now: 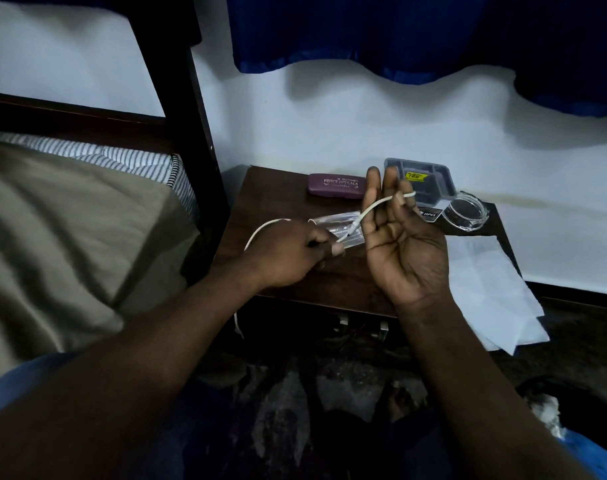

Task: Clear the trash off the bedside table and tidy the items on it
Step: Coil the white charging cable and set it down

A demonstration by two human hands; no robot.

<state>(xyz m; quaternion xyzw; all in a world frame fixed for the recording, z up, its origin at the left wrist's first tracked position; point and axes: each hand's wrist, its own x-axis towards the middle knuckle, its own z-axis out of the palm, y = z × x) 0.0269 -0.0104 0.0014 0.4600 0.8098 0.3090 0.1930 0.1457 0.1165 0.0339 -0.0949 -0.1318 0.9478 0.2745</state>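
White cable [371, 206] is pinched at the left by the curled fingers of the left hand [291, 252], above the bedside table [270, 202]. It is draped rightward over the raised, nearly straight fingers of the right hand [404, 251], apparently to be coiled tidily.

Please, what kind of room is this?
Probably a bedroom: a dark wooden bed frame with a striped mattress stands beside a small dark wooden bedside table, and a maroon glasses case lies on it.
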